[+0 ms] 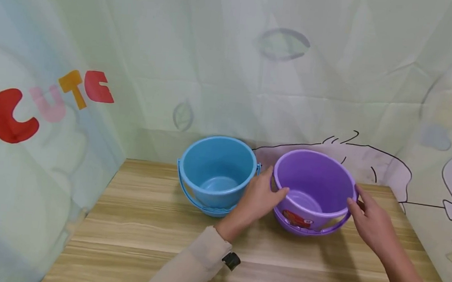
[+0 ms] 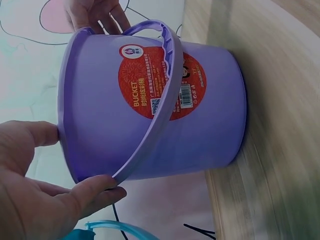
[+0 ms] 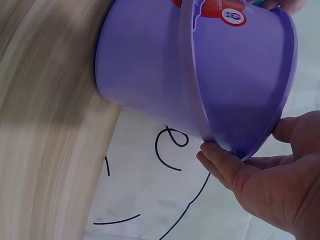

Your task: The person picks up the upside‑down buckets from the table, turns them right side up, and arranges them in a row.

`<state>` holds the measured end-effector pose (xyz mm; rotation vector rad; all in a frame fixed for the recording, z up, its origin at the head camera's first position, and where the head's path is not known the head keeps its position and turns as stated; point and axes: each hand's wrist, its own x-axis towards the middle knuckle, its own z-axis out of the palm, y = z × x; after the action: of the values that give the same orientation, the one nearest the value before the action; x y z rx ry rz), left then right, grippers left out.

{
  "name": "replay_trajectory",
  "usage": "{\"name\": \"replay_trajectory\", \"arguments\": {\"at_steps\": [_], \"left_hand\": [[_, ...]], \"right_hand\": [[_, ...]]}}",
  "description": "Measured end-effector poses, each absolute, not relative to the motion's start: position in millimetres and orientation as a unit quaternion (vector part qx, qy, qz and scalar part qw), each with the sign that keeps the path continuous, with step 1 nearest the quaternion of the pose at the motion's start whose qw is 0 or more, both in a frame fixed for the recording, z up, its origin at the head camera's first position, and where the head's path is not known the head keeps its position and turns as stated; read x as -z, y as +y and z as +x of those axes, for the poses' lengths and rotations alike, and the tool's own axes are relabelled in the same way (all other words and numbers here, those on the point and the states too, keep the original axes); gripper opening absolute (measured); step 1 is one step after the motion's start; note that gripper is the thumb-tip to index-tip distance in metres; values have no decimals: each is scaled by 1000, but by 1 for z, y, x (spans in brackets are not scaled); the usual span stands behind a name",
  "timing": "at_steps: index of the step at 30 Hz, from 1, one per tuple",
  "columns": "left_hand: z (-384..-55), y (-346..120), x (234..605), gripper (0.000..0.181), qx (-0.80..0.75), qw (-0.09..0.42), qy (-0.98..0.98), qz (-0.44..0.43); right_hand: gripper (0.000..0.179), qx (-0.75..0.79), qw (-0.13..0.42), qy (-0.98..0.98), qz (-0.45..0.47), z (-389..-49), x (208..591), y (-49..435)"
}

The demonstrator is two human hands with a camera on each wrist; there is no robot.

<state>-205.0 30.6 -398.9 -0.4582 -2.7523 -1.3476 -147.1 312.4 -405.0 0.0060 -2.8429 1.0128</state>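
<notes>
A purple bucket (image 1: 310, 193) stands on the wooden table, right of the middle, with its handle folded down at the front. Its red round label (image 2: 150, 82) faces the person. My left hand (image 1: 261, 193) grips the rim's left side, thumb on the rim and fingers at the handle joint. Across from it, my right hand (image 1: 372, 218) holds the right side of the rim, its fingers (image 3: 220, 159) by the handle's end. Just left of my left hand sits a blue bucket (image 1: 217, 171), its handle also lowered toward the front. Both buckets look bare inside.
The wooden table (image 1: 133, 236) ends against a printed fabric backdrop (image 1: 225, 60) at the back and both sides. Coloured letters mark the left cloth. The blue bucket's rim lies close to the left hand.
</notes>
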Motion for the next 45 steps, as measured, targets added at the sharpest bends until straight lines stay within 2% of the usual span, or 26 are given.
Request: {"name": "replay_trajectory", "arguments": {"at_steps": [5,15,35,45], "left_hand": [[-211,33,395,71,435,12,-888,-146],[-219,39,395,76,416,14,-899,-138],[-221,37,395,74,430,12,-893,-133],[-217,39,395,74,394,40,-908,-140]], "right_hand": [[68,-330,60,-942,-3,-154,403,313],[67,-317,50,-947,-12,-165,401,314],[68,-327,36,-944,-18,-172,400,311],[68,-329,38,-943,-23,-169,398,310]]}}
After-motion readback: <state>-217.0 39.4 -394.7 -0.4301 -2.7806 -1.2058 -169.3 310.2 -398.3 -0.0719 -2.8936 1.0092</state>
